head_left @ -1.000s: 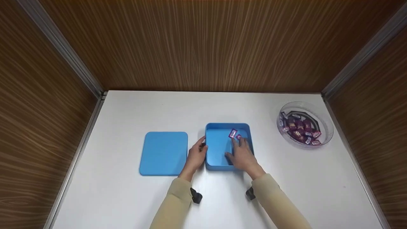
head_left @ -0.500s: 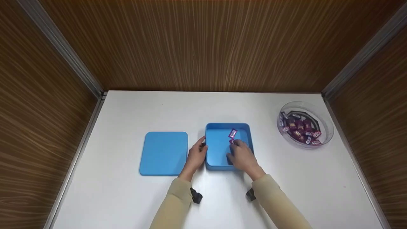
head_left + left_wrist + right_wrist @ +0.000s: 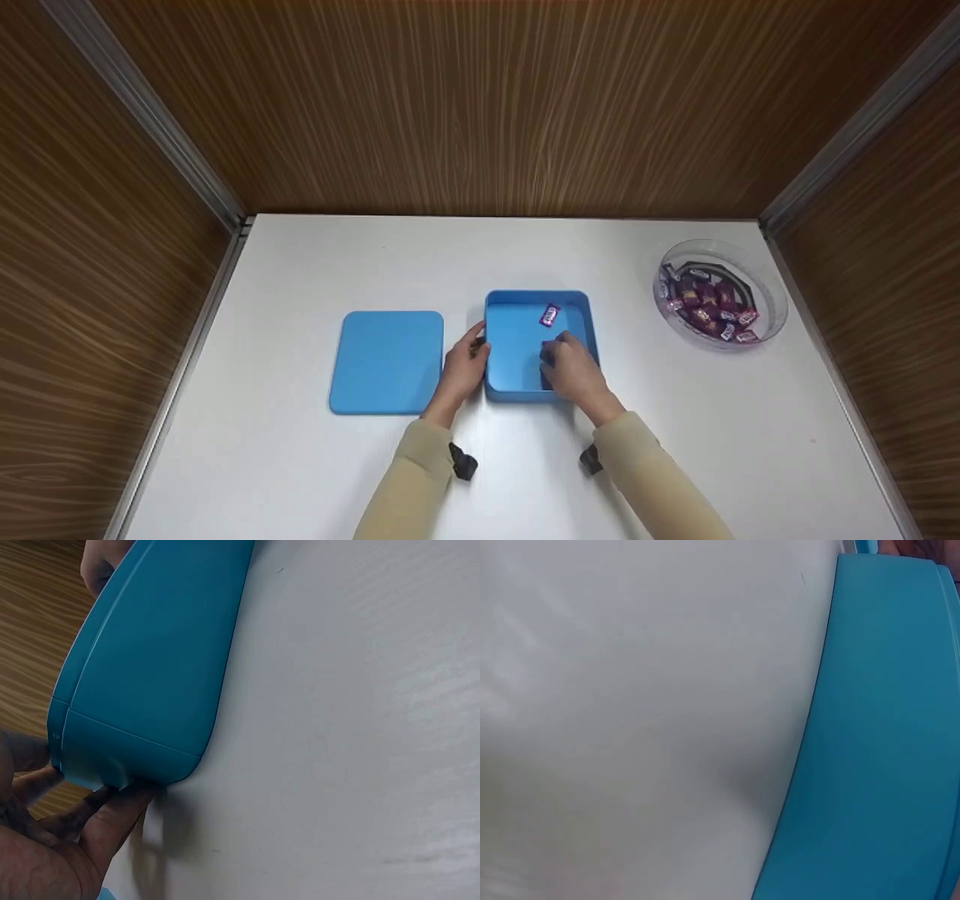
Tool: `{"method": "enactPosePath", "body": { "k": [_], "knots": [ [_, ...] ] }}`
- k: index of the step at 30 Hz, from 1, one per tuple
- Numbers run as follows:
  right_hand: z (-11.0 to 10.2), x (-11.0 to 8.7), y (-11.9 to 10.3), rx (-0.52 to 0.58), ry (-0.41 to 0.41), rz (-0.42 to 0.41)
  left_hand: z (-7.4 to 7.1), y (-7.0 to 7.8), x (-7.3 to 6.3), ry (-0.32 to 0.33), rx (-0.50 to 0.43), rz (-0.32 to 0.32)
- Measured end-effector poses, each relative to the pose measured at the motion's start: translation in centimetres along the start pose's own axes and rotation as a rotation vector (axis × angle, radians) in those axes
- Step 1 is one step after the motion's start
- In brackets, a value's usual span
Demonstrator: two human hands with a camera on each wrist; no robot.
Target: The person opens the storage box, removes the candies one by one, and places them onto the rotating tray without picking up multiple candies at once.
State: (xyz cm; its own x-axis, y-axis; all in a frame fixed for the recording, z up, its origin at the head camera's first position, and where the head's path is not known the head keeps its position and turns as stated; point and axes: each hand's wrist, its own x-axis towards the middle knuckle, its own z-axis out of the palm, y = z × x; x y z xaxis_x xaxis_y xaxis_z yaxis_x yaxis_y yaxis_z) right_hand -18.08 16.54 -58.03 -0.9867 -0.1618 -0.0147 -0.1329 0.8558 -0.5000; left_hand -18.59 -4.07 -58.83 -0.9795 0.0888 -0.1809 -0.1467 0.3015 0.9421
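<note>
A square blue box [image 3: 511,346] stands uncovered mid-table in the head view. My left hand [image 3: 463,371] rests against its left outer wall. In the left wrist view, those fingers [image 3: 120,823] touch the blue wall and do not wrap it. My right hand [image 3: 577,373] is inside the box at the right, its fingertips bent together and pinching a small wrapped candy, mostly hidden beneath them. Just beyond those fingertips, another purple-and-pink wrapped candy [image 3: 550,315] lies on the box floor. The right wrist view shows only the box's outer wall [image 3: 877,727] and tabletop.
Left of the box lies a flat blue lid [image 3: 386,363]. Far right, a round clear bowl [image 3: 772,300] holds several wrapped candies [image 3: 706,296]. The white table [image 3: 315,259] is bounded by wood-grain panels [image 3: 480,112] at the back and both sides.
My right fingers have curled and drawn a small candy toward me, away from the other one, which stays put. My left hand and the box have not moved.
</note>
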Motion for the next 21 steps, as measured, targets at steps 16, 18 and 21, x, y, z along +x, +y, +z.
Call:
{"method": "enactPosePath", "body": {
  "k": [16,18,21],
  "knots": [
    [0.06,-0.35,0.0,-0.031,0.071,-0.029,-0.09,-0.03,-0.04,-0.01,-0.003,0.016],
    [0.07,-0.36,0.04,-0.034,0.076,-0.033,-0.09,-0.06,-0.01,-0.011,-0.002,0.017],
    [0.08,-0.37,0.04,-0.035,0.075,-0.024,-0.1,-0.13,0.03,-0.011,-0.002,0.019]
  ]
}}
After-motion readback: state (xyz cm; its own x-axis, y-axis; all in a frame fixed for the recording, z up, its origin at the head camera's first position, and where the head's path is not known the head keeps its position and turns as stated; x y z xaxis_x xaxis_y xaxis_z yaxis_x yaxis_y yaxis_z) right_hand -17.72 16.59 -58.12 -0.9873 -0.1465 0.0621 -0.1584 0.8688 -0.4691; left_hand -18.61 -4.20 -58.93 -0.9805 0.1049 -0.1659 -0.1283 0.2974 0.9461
